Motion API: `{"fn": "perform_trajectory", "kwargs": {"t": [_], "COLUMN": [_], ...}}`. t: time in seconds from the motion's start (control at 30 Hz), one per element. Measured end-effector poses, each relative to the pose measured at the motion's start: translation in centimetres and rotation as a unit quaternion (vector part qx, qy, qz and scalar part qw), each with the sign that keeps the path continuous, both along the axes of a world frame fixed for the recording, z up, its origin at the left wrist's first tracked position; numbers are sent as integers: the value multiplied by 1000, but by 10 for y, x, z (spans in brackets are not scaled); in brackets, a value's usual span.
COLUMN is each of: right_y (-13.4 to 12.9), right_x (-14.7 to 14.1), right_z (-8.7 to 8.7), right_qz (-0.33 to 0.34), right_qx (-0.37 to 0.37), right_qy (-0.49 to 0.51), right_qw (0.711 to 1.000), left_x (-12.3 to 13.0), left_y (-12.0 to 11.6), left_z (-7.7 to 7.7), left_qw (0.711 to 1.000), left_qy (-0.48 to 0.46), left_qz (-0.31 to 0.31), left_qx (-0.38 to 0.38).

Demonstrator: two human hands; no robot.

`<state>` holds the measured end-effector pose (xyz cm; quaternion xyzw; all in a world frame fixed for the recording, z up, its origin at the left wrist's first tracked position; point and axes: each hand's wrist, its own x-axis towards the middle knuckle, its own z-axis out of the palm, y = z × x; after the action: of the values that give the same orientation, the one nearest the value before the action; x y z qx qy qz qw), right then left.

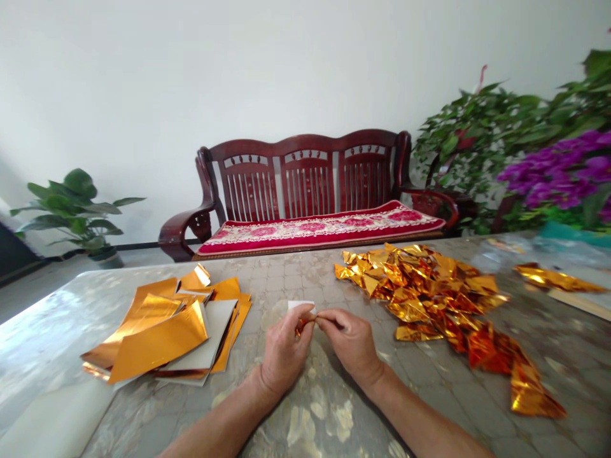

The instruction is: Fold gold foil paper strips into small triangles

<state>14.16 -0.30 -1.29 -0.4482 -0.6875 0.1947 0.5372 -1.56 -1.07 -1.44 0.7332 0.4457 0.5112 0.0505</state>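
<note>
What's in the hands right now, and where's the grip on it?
A small gold-and-white foil paper piece, pinched at its gold end between the fingertips of the left hand and right hand.

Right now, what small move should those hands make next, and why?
Probably finish folding the little gold-and-white paper, because the left hand and right hand both pinch it at the fingertips and it looks unfinished. The heap of folded gold pieces lies close on the right.

glossy gold foil (420, 286), varnished wooden bench (305, 143).
</note>
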Motion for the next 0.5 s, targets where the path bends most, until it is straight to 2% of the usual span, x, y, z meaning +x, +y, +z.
{"fn": "perform_trajectory", "kwargs": {"t": [0.23, 0.5], "right_y": [1, 1], "right_x": [2, 1], "right_z": [-1, 3], "right_qz": [16, 28], "right_qx": [17, 11], "right_qy": [-20, -16], "right_qw": [1000, 999], "left_x": [-3, -3], "left_y": [0, 3], "left_z": [1, -1], "left_qw": [999, 1000], "left_qy": [39, 24], "left_qz": [-1, -3], "left_qx": [20, 11]}}
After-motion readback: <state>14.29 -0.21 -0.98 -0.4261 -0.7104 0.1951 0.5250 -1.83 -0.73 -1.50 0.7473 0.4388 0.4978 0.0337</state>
